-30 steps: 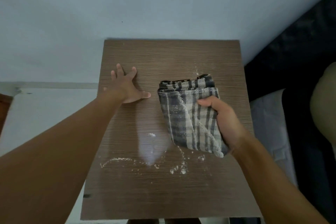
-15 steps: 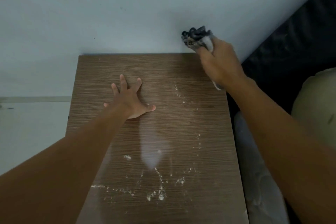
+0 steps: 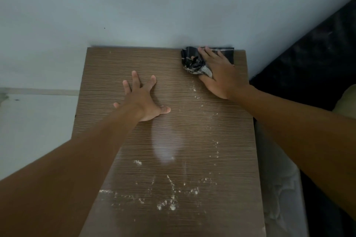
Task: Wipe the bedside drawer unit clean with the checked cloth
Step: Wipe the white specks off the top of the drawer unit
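Brown wood-grain top of the bedside drawer unit carried both hands. Left hand lay flat on it, 5 fingers spread wide, holding nothing. Right hand sat beyond and right of the left, at the far right corner by the wall, fingers stretched over the checked cloth, a bunch pinched between thumb and forefinger. Cloth lay under and just left of that hand. White crumbs lay scattered nearer than both hands
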### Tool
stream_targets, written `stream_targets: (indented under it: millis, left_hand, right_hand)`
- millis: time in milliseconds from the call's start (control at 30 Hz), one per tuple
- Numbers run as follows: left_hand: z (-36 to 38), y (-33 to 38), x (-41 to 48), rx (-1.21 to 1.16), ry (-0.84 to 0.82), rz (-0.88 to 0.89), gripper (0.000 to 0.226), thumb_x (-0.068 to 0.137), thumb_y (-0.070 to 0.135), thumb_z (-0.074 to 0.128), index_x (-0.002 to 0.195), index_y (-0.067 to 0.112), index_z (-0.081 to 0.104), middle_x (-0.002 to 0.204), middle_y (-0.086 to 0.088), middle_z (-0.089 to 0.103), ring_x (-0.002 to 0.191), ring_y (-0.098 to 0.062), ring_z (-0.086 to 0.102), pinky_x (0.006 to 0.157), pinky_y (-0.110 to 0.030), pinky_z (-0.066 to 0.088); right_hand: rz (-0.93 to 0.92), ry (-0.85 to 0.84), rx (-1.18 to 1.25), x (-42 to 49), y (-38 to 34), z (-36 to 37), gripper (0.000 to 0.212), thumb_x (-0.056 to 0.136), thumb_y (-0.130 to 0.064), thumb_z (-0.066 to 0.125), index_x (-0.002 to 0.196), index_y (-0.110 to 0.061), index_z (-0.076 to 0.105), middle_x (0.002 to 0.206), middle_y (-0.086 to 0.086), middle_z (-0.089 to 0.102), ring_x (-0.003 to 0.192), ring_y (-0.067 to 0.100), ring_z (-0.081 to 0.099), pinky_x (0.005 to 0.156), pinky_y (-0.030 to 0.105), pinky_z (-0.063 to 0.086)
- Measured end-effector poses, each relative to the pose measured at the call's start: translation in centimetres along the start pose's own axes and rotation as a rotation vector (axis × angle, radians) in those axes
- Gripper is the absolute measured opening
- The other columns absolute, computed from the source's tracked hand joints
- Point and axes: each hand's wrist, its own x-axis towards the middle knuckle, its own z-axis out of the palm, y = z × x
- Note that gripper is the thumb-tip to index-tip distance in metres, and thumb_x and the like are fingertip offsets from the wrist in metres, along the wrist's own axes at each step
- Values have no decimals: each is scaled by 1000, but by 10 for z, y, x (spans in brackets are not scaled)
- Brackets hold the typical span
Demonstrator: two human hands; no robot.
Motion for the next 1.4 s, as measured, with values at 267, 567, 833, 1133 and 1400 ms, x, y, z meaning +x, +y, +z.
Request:
stream_targets:
  millis: [267, 567, 833, 1133, 1400]
  left_hand:
    - [-1, 1, 0, 21, -18, 1, 108, 76, 58, 71, 151, 45, -5, 155, 4, -37, 144, -31, -27, 108, -73, 11]
    - [-13, 2, 0, 61, -85, 24, 103, 83, 48, 69, 153, 41, -7, 156, -3, -36, 144, -37, -26, 116, -57, 4]
    - [-13, 3, -4, 101, -66, 28, 109, 79, 53, 71, 154, 37, -8, 156, -7, -34, 143, -40, -25, 116, -53, 0]
    - [-1, 4, -8, 107, -66, 29, 131, 62, 62, 80, 151, 41, -14, 154, -2, -39, 142, -34, -31, 113, -68, 7]
    - [3, 15, -14, 108, -61, 43, 130, 62, 58, 81, 152, 40, -11, 155, -4, -38, 143, -34, -30, 111, -70, 10]
  right_hand:
    - [-204, -85, -91, -22, -1, 27, 70, 88, -48, 39, 151, -18, 31, 160, 2, 24, 149, 16, 15, 122, 38, 6]
    - [-315, -104, -29, -95, -40, 55, 64, 87, -44, 45, 147, -23, 40, 159, 2, 25, 149, 16, 13, 121, 41, 7]
    - [-334, -158, 46, -172, -81, 83, 68, 84, -47, 55, 147, -27, 39, 160, 1, 23, 150, 16, 8, 121, 40, 0]
    - [148, -312, 858, -239, -127, 64, 36, 89, -39, 51, 124, -39, 60, 126, -13, 65, 124, 10, 53, 102, 43, 43]
    - [717, 56, 1475, -192, -87, -22, 28, 86, -18, 52, 80, -13, 79, 96, 19, 74, 91, 38, 69, 85, 47, 55]
